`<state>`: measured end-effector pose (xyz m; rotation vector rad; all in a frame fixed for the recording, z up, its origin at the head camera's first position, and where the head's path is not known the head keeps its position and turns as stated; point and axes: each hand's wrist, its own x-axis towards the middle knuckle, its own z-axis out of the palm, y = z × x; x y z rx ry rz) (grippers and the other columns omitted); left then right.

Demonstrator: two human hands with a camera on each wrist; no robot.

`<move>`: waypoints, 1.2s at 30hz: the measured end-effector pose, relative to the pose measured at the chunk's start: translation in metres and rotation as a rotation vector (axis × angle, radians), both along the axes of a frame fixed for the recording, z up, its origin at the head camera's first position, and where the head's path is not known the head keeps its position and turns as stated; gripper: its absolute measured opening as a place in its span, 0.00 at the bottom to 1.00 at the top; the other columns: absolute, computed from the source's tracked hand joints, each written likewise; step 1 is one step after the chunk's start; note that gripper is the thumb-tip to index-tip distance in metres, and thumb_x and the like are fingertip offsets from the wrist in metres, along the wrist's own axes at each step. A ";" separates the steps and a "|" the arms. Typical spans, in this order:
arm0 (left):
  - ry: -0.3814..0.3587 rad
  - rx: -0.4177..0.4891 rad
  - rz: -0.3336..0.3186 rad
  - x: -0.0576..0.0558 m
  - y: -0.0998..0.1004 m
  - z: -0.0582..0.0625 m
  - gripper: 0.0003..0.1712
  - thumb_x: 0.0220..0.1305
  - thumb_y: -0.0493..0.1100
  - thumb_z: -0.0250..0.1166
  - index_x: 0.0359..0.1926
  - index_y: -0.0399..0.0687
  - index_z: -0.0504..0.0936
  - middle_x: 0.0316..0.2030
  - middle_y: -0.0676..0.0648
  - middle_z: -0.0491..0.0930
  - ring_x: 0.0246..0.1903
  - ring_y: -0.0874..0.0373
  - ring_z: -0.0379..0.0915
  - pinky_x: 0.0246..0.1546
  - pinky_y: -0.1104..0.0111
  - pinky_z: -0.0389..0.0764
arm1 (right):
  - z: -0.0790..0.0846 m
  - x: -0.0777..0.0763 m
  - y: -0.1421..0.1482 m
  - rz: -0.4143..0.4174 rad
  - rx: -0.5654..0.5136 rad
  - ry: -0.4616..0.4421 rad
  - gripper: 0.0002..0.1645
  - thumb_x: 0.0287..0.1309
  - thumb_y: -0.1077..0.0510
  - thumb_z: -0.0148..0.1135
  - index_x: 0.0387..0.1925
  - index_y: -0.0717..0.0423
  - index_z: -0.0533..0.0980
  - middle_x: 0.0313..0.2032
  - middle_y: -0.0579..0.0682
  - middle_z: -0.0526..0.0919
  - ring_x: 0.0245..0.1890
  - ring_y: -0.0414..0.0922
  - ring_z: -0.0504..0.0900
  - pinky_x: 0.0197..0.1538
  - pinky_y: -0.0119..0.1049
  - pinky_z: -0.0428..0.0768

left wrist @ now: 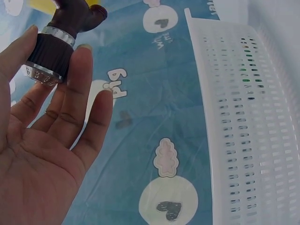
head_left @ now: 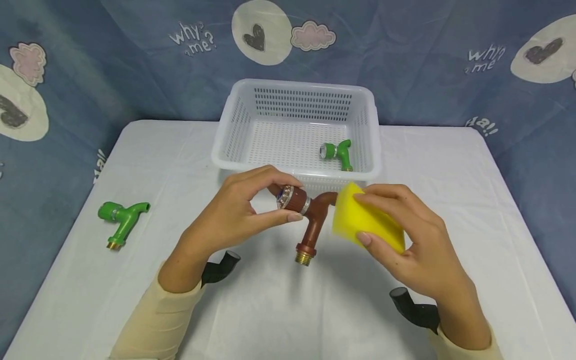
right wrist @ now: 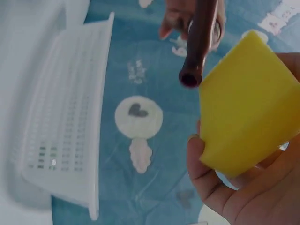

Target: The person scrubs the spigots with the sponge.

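Observation:
A brown tap (head_left: 316,220) with a ribbed knob and a brass threaded end is held above the table. My left hand (head_left: 243,205) pinches its knob (left wrist: 49,56) between thumb and fingers. In my right hand (head_left: 416,240) is a yellow sponge (head_left: 369,220), gripped between thumb and fingers. The sponge is close beside the tap's spout (right wrist: 191,75); whether they touch I cannot tell. The spout opening faces the right wrist camera.
Behind the hands stands a white perforated basket (head_left: 225,150) with a green tap (head_left: 344,154) inside. Another green tap (head_left: 123,222) lies on the white table (head_left: 171,165) at the left. A blue printed cloth (head_left: 382,45) hangs behind.

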<state>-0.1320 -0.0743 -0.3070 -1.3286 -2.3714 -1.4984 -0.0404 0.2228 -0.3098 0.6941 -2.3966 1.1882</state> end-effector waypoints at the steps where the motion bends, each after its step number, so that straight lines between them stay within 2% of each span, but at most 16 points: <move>1: 0.000 -0.003 -0.005 0.000 0.000 0.000 0.27 0.55 0.40 0.83 0.56 0.50 0.85 0.44 0.60 0.84 0.43 0.63 0.79 0.48 0.67 0.81 | 0.000 0.000 0.000 0.014 0.002 -0.003 0.30 0.55 0.61 0.73 0.62 0.57 0.81 0.60 0.53 0.81 0.53 0.48 0.81 0.51 0.25 0.79; 3: 0.001 -0.003 -0.014 -0.001 0.001 0.000 0.28 0.55 0.41 0.83 0.56 0.49 0.85 0.45 0.60 0.84 0.43 0.63 0.79 0.47 0.66 0.82 | -0.001 -0.001 0.000 0.019 0.014 -0.008 0.30 0.55 0.61 0.73 0.62 0.56 0.81 0.60 0.53 0.80 0.53 0.48 0.80 0.51 0.25 0.79; 8: -0.024 -0.002 -0.047 -0.001 0.002 -0.001 0.28 0.56 0.39 0.82 0.57 0.48 0.84 0.47 0.60 0.85 0.42 0.63 0.79 0.46 0.66 0.82 | -0.002 -0.003 0.001 -0.053 0.027 0.001 0.31 0.54 0.61 0.74 0.62 0.56 0.81 0.60 0.52 0.81 0.52 0.47 0.80 0.52 0.23 0.78; 11: -0.046 -0.011 -0.072 -0.001 0.002 -0.002 0.28 0.57 0.39 0.81 0.59 0.49 0.84 0.48 0.59 0.85 0.41 0.63 0.79 0.45 0.67 0.82 | -0.001 -0.001 -0.002 -0.054 0.021 0.021 0.28 0.63 0.50 0.72 0.61 0.57 0.81 0.60 0.54 0.80 0.54 0.49 0.80 0.53 0.23 0.78; 14: -0.065 -0.029 -0.090 -0.001 0.002 -0.002 0.27 0.59 0.39 0.80 0.59 0.49 0.84 0.49 0.58 0.85 0.40 0.63 0.79 0.44 0.66 0.83 | -0.001 0.002 -0.008 -0.016 0.043 0.048 0.31 0.70 0.39 0.64 0.61 0.58 0.81 0.61 0.56 0.79 0.57 0.52 0.78 0.56 0.24 0.76; 17: -0.080 -0.050 -0.098 -0.001 0.002 -0.002 0.27 0.60 0.40 0.79 0.60 0.51 0.84 0.48 0.59 0.85 0.40 0.63 0.79 0.43 0.65 0.83 | -0.002 0.001 -0.012 -0.003 0.093 0.056 0.34 0.72 0.35 0.60 0.61 0.59 0.81 0.62 0.58 0.78 0.60 0.54 0.76 0.59 0.26 0.74; 19: -0.090 -0.058 -0.105 -0.001 0.002 -0.002 0.27 0.60 0.41 0.79 0.60 0.51 0.83 0.48 0.59 0.84 0.39 0.63 0.78 0.42 0.65 0.83 | -0.003 -0.001 -0.010 -0.022 0.115 0.046 0.34 0.72 0.35 0.59 0.61 0.59 0.81 0.63 0.58 0.78 0.61 0.55 0.75 0.60 0.26 0.73; 23: -0.111 -0.088 -0.126 -0.001 0.003 -0.004 0.27 0.62 0.41 0.77 0.61 0.51 0.82 0.48 0.60 0.84 0.38 0.62 0.76 0.40 0.67 0.81 | -0.007 -0.005 -0.003 -0.129 0.162 0.048 0.30 0.63 0.48 0.74 0.61 0.59 0.81 0.63 0.57 0.78 0.61 0.55 0.75 0.60 0.22 0.70; 25: -0.119 -0.103 -0.137 -0.001 0.003 -0.005 0.26 0.63 0.41 0.76 0.62 0.51 0.82 0.48 0.60 0.84 0.37 0.62 0.76 0.38 0.66 0.81 | -0.007 -0.006 -0.001 -0.163 0.175 0.052 0.31 0.57 0.55 0.77 0.61 0.59 0.81 0.63 0.57 0.78 0.61 0.55 0.75 0.61 0.20 0.69; 26: -0.121 -0.109 -0.141 0.000 0.003 -0.005 0.26 0.64 0.41 0.76 0.62 0.51 0.81 0.49 0.60 0.84 0.37 0.62 0.75 0.38 0.66 0.80 | -0.007 -0.005 -0.001 -0.168 0.180 0.052 0.31 0.57 0.55 0.77 0.62 0.58 0.81 0.64 0.57 0.78 0.61 0.54 0.75 0.61 0.20 0.69; 29: -0.124 -0.122 -0.143 -0.001 0.003 -0.005 0.26 0.65 0.41 0.75 0.63 0.52 0.80 0.49 0.60 0.84 0.36 0.62 0.75 0.37 0.65 0.80 | -0.005 -0.001 -0.006 -0.119 0.162 0.045 0.30 0.67 0.44 0.70 0.61 0.58 0.81 0.64 0.57 0.77 0.61 0.55 0.74 0.60 0.24 0.71; 32: -0.137 -0.144 -0.141 0.000 0.004 -0.004 0.25 0.69 0.42 0.73 0.65 0.53 0.78 0.48 0.60 0.82 0.36 0.62 0.74 0.36 0.66 0.79 | -0.003 0.002 -0.015 -0.045 0.160 0.051 0.35 0.73 0.34 0.57 0.61 0.58 0.81 0.63 0.58 0.77 0.60 0.56 0.74 0.59 0.29 0.72; 34: -0.147 -0.161 -0.137 0.000 0.004 -0.004 0.24 0.71 0.43 0.71 0.65 0.53 0.76 0.47 0.60 0.81 0.36 0.62 0.75 0.34 0.65 0.79 | -0.004 0.002 -0.018 -0.036 0.179 0.065 0.35 0.74 0.34 0.54 0.61 0.58 0.81 0.62 0.59 0.78 0.59 0.57 0.75 0.60 0.31 0.72; 36: -0.152 -0.166 -0.138 0.000 0.005 -0.005 0.23 0.72 0.42 0.70 0.64 0.54 0.75 0.47 0.60 0.80 0.37 0.62 0.75 0.33 0.66 0.78 | -0.004 0.002 -0.017 -0.066 0.209 0.078 0.35 0.75 0.34 0.53 0.61 0.58 0.81 0.62 0.60 0.77 0.59 0.57 0.75 0.59 0.33 0.73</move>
